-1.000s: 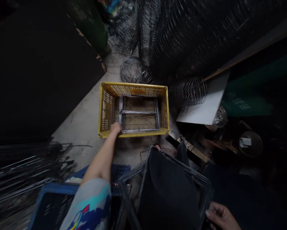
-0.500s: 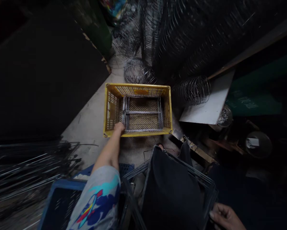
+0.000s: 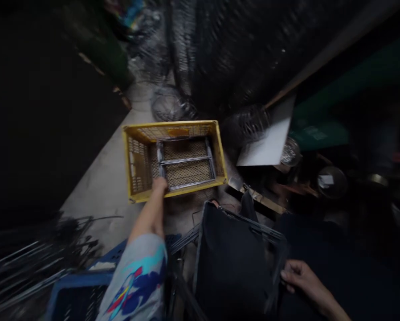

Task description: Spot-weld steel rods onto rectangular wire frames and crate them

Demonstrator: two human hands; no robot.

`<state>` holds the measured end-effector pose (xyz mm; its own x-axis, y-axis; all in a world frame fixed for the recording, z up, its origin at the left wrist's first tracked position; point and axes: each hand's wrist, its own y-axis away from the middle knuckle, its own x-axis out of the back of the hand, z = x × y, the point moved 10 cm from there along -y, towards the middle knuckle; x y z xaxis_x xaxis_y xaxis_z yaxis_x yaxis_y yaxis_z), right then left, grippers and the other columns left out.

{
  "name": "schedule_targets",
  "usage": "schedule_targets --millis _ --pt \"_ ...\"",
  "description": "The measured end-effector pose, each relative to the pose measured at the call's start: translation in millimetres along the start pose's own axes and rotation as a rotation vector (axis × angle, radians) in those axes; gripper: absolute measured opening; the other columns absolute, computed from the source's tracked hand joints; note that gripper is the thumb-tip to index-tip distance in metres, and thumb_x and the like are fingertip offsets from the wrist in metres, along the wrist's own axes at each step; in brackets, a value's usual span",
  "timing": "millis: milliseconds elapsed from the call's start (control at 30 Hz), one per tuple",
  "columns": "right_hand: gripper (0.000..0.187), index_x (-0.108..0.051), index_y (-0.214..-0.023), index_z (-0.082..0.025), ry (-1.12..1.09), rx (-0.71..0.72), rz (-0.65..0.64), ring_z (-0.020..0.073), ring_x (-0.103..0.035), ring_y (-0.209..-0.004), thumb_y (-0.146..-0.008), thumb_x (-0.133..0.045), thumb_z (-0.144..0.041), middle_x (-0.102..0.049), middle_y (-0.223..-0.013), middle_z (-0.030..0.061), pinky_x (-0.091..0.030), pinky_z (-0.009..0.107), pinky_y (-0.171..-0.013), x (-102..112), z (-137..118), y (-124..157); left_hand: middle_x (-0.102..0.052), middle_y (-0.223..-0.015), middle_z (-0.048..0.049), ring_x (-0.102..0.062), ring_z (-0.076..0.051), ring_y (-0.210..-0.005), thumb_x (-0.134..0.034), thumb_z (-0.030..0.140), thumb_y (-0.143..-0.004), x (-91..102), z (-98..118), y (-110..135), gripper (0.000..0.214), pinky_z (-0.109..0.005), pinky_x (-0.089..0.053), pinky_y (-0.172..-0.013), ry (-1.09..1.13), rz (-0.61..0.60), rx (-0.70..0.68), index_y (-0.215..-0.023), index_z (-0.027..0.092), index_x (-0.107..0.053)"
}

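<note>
Head view: left hand (image 3: 160, 183) closed on near rim of yellow crate (image 3: 137, 162), beside wire frames (image 3: 185, 162) inside. Bare floor (image 3: 103, 187) left of crate. Right hand (image 3: 295, 276) grips dark frame edge (image 3: 276, 267), nearer than crate.

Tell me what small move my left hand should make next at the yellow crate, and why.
Probably let go and draw the left hand back. It sits at the near rim of the yellow crate, at the corner of the wire frames, which look to lie flat on the crate floor. The right hand grips the edge of more frames leaning beside a dark panel. Motion blur hides whether the fingers are closed.
</note>
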<state>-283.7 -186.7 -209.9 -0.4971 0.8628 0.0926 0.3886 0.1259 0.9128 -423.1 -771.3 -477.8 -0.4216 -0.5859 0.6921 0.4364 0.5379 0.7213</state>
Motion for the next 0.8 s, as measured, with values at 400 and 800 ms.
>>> schedule_targets --millis 400,800 --pt "0.04 -0.056 -0.073 -0.017 0.151 0.346 0.211 0.0128 -0.054 -0.054 -0.082 -0.059 -0.055 -0.058 -0.058 -0.002 -0.04 0.022 -0.053 16.1 -14.2 28.7 -0.066 -0.074 -0.0033 -0.063 -0.026 -0.074 -0.049 0.051 -0.084 53.8 50.1 396.3 0.028 -0.036 -0.053 -0.07 0.298 -0.187 -0.943 -0.077 0.027 -0.061" --pt "0.012 -0.065 -0.092 -0.018 0.727 0.642 0.254 0.0229 -0.062 -0.092 -0.089 -0.06 -0.029 -0.067 -0.1 0.0096 -0.04 0.027 -0.073 0.2 2.1 109.7 -0.059 -0.086 -0.0077 -0.057 -0.024 -0.085 -0.052 0.043 -0.089 22.1 66.0 592.7 0.022 -0.037 -0.049 -0.079 0.166 -0.113 -1.241 -0.079 0.026 -0.061"
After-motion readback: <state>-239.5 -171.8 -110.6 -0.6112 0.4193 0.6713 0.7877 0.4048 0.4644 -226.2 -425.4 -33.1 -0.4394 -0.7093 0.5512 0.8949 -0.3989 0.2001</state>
